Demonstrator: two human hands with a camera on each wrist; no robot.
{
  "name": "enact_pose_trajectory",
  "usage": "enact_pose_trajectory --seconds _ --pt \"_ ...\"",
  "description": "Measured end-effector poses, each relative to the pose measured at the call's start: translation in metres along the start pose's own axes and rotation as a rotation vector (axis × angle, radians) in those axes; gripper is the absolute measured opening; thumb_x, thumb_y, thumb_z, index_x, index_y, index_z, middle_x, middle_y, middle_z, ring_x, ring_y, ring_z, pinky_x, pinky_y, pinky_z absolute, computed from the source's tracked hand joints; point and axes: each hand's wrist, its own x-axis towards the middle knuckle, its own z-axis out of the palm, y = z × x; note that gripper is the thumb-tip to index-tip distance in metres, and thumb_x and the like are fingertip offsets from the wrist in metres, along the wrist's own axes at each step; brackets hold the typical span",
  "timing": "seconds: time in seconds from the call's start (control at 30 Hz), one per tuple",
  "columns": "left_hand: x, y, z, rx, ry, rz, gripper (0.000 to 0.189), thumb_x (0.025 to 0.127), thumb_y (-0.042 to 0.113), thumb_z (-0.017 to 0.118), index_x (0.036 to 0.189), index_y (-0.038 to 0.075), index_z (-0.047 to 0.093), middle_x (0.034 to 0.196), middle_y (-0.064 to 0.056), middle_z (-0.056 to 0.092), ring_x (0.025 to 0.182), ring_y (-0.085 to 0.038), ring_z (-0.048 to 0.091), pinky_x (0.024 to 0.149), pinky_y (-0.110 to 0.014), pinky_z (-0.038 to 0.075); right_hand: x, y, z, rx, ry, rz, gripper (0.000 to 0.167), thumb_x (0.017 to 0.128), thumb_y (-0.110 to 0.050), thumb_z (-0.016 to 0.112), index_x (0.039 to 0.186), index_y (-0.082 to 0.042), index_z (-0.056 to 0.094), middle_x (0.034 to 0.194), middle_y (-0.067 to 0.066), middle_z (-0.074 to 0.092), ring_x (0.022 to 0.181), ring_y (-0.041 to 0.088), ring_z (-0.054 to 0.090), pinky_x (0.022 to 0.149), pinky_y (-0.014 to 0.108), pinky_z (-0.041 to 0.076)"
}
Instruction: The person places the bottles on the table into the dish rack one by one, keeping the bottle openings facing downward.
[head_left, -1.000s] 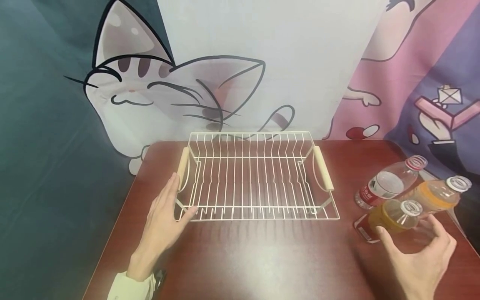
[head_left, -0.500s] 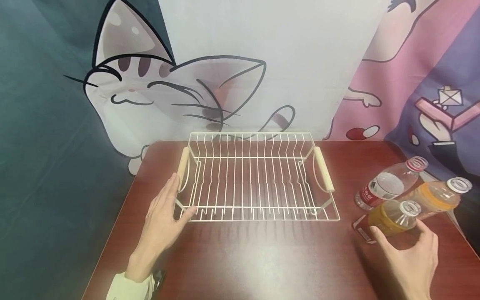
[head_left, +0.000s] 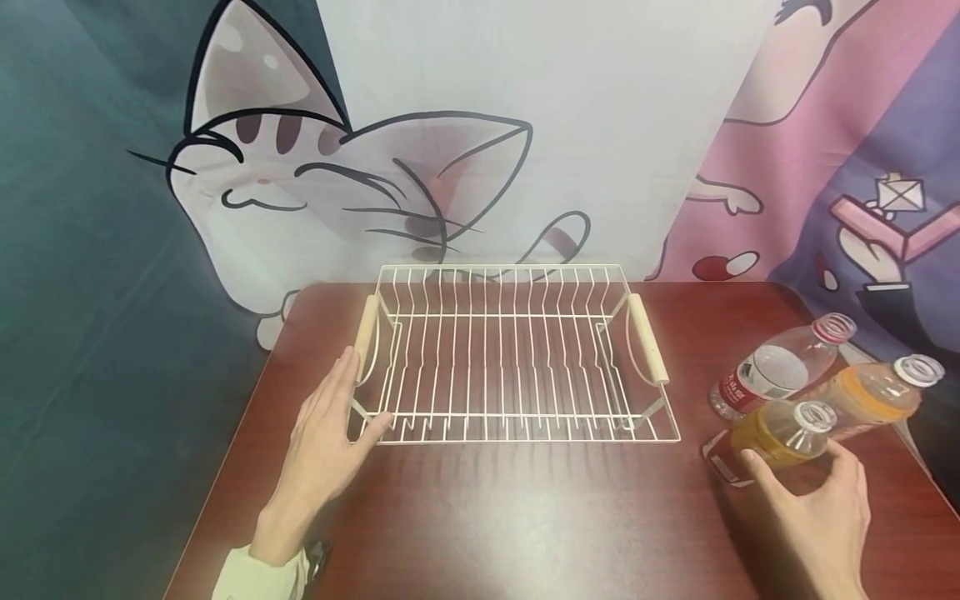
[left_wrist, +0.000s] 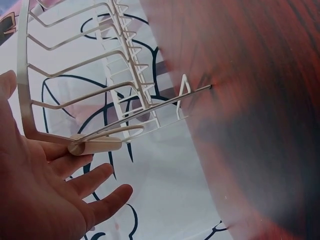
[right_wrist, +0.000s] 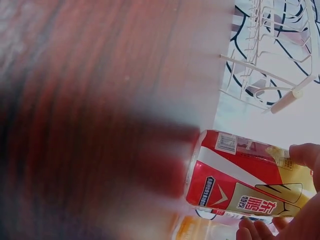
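A cream wire dish rack (head_left: 517, 414) with pale handles stands on the table. My left hand (head_left: 322, 450) lies along its left side, fingers straight, fingertips at the left handle (head_left: 367, 329) and thumb over the front corner. In the left wrist view the fingers spread beside that handle (left_wrist: 102, 146) without curling round it. At the right, my right hand (head_left: 825, 517) grips a clear-capped drink bottle (head_left: 776, 433) between thumb and fingers. Its red and yellow label (right_wrist: 240, 172) shows in the right wrist view, the bottle upright on or close over the table.
Behind the gripped bottle stand a clear bottle with a red label (head_left: 765, 379) and a bottle with an orange band (head_left: 870, 390), close together near the table's right edge. A cartoon-printed cloth (head_left: 600, 125) hangs behind the brown table (head_left: 510, 517).
My right hand has drawn in to the left and its fingers have come together on the bottle. The bottle has shifted slightly left. My left hand and the rack stay put.
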Motion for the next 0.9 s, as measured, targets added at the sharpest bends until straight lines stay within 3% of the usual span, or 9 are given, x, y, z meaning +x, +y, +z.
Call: enact_pose_trajectory --seconds 0.37,0.6,0.77,0.83,0.9 --pt "0.001 0.0 -0.001 -0.002 -0.005 0.005 0.094 0.103 0.04 0.075 0.178 0.012 0.025 0.184 -0.011 0.025 0.165 -0.042 0.032 0.125 -0.072 0.027 0.002 -0.001 -0.002 0.003 -0.038 0.048 0.091 0.091 -0.03 0.088 0.161 0.002 0.04 0.153 0.034 0.05 0.141 0.056 0.046 0.115 0.063 0.031" --pt "-0.001 -0.001 0.0 -0.011 0.001 0.002 0.094 0.104 0.044 0.073 0.179 0.015 0.022 0.184 -0.009 0.024 0.164 -0.043 0.033 0.125 -0.073 0.028 0.002 -0.006 -0.003 -0.006 -0.048 0.093 0.091 0.091 -0.034 0.089 0.162 -0.004 0.041 0.153 0.03 0.054 0.141 0.05 0.05 0.117 0.046 0.032" --pt "-0.001 -0.001 0.002 -0.026 0.006 -0.003 0.097 0.104 0.043 0.074 0.179 0.018 0.02 0.185 -0.006 0.021 0.163 -0.043 0.034 0.123 -0.075 0.029 0.007 -0.011 -0.006 0.025 -0.035 0.052 0.09 0.089 -0.03 0.09 0.16 -0.001 0.042 0.155 0.032 0.054 0.145 0.053 0.048 0.125 0.05 0.031" --pt "-0.001 0.0 0.002 -0.03 0.006 -0.004 0.097 0.104 0.043 0.074 0.179 0.018 0.019 0.185 -0.006 0.02 0.163 -0.044 0.034 0.122 -0.076 0.029 0.008 -0.014 -0.006 0.035 -0.009 0.024 0.086 0.088 -0.027 0.091 0.157 -0.002 0.046 0.151 0.025 0.059 0.142 0.046 0.051 0.124 0.04 0.033" --pt "-0.001 0.002 0.001 -0.037 0.005 -0.005 0.096 0.104 0.042 0.074 0.179 0.017 0.02 0.185 -0.008 0.021 0.163 -0.045 0.034 0.123 -0.076 0.028 0.009 -0.019 -0.007 0.049 0.028 -0.012 0.08 0.085 -0.024 0.093 0.152 -0.009 0.053 0.139 0.004 0.064 0.133 0.025 0.058 0.117 0.026 0.033"
